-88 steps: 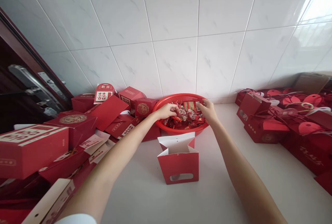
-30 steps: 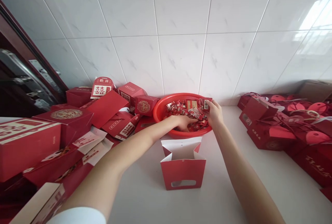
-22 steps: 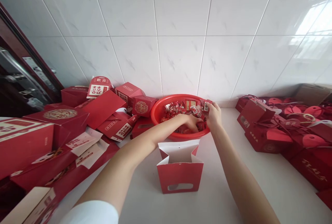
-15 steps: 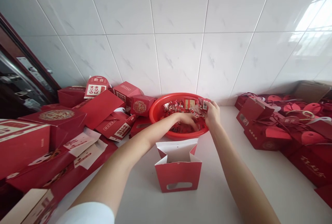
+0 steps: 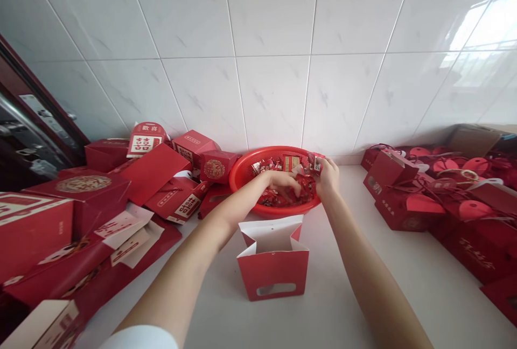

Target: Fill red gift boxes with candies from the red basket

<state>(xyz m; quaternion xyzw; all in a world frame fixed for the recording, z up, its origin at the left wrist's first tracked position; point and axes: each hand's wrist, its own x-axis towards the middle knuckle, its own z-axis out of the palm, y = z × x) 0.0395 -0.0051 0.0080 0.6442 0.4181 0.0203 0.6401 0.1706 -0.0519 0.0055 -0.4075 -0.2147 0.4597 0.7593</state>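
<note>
A red plastic basket (image 5: 238, 174) with a perforated wall holds many small wrapped sweets (image 5: 269, 165). Reaching in from the left, my left hand (image 5: 285, 181) has its fingers closed around a shiny red-wrapped candy (image 5: 307, 183). At the basket's right rim, my right hand (image 5: 330, 175) grips wrapped candies (image 5: 317, 163), one with a pale printed label; its palm side is partly hidden. In front of the basket stands an open red paper gift box (image 5: 274, 271), upright, with white inner walls and an oval window low on its front. Its bottom is out of sight.
Red gift boxes (image 5: 161, 163) are heaped on the left, some with double-happiness print. On the right lies another pile of red boxes (image 5: 412, 211) with cords, and a brown cardboard box (image 5: 472, 141) behind. A white tiled wall (image 5: 274, 101) rises behind the white tabletop (image 5: 331, 295).
My left hand has lifted slightly from among the sweets, and a red-wrapped candy now shows at its fingers. My right hand stays at the rim with its candies. The whole view has shifted slightly.
</note>
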